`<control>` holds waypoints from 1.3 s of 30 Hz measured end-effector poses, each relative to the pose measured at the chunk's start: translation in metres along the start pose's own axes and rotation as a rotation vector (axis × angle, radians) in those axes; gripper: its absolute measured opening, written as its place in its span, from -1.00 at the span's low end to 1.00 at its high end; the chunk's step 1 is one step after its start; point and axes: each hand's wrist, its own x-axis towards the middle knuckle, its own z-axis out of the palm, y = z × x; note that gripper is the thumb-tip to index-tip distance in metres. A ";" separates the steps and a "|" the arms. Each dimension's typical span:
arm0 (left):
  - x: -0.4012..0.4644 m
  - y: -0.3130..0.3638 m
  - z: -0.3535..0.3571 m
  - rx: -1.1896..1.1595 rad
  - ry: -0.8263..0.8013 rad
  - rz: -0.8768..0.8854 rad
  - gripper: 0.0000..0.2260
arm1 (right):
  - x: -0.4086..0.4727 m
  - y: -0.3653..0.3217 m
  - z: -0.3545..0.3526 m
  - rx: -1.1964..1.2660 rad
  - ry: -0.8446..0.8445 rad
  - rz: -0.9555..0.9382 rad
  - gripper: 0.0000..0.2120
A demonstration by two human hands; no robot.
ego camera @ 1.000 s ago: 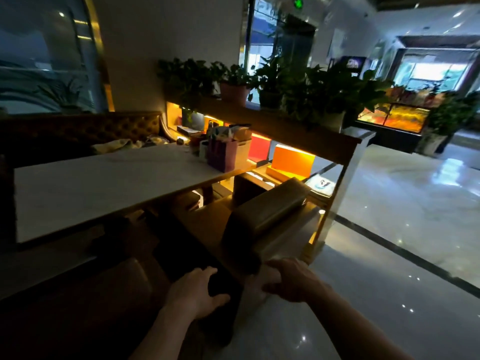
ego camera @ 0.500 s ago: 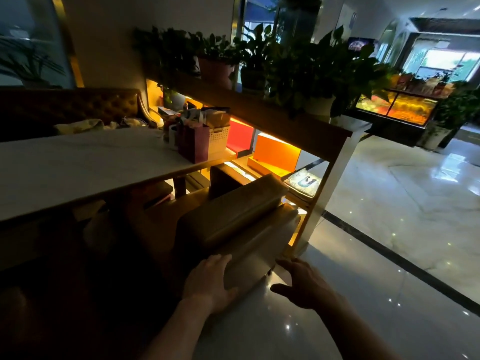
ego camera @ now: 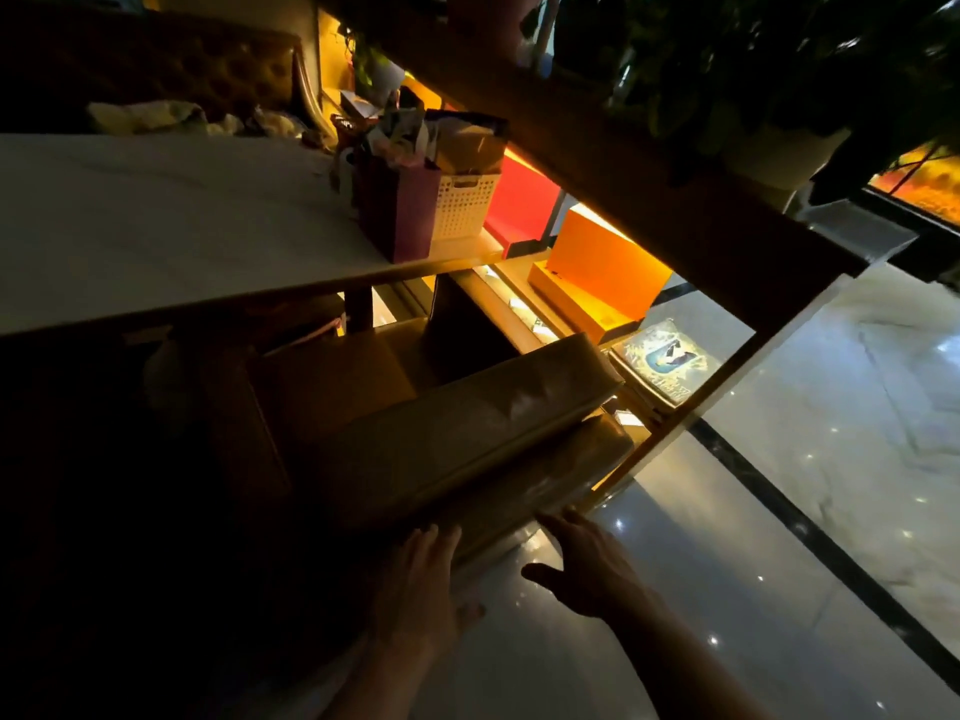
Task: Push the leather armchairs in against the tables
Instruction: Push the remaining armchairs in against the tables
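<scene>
Armchair (ego camera: 457,433) under table (ego camera: 171,236) edge; shelf (ego camera: 649,210) right.

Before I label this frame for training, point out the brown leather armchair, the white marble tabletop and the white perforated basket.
brown leather armchair (ego camera: 467,439), head view, backrest top.
white marble tabletop (ego camera: 171,226), head view, bare surface.
white perforated basket (ego camera: 462,207), head view, front wall.

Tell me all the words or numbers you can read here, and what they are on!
None can be read.
Magazine on the low shelf: blue and white cover picture, its print too blurred to read.
Orange box: a tiny mark on its front edge, too small to read.
White basket and purple bag on the table: no words show.
</scene>
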 end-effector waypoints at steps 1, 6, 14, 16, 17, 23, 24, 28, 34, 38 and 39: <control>0.009 0.002 0.004 -0.002 -0.005 -0.009 -0.20 | 0.012 0.005 0.000 -0.016 -0.013 -0.008 -0.23; 0.046 0.020 0.024 0.008 0.016 -0.092 -0.22 | 0.069 0.032 0.008 -0.096 -0.058 -0.051 -0.20; 0.077 0.041 0.068 0.065 0.154 -0.316 -0.21 | 0.144 0.078 0.022 -0.184 -0.070 -0.269 -0.09; 0.081 0.041 0.079 0.077 0.191 -0.384 -0.21 | 0.158 0.087 0.030 -0.190 -0.078 -0.323 -0.07; 0.083 0.040 0.083 0.088 0.210 -0.418 -0.21 | 0.164 0.092 0.034 -0.198 -0.081 -0.344 -0.07; 0.087 0.027 0.092 0.132 0.303 -0.533 -0.20 | 0.191 0.122 0.052 -0.233 -0.076 -0.359 0.04; 0.088 0.024 0.091 0.136 0.304 -0.543 -0.19 | 0.194 0.122 0.054 -0.232 -0.074 -0.363 0.06; 0.089 0.014 0.094 0.156 0.308 -0.531 -0.19 | 0.195 0.116 0.057 -0.238 -0.056 -0.364 0.01; 0.089 0.004 0.101 0.164 0.332 -0.501 -0.22 | 0.197 0.115 0.059 -0.293 -0.039 -0.370 -0.03; 0.088 0.000 0.103 0.187 0.354 -0.486 -0.25 | 0.197 0.114 0.060 -0.300 -0.028 -0.366 -0.06; 0.087 -0.001 0.104 0.186 0.360 -0.486 -0.25 | 0.195 0.113 0.060 -0.303 -0.030 -0.366 -0.07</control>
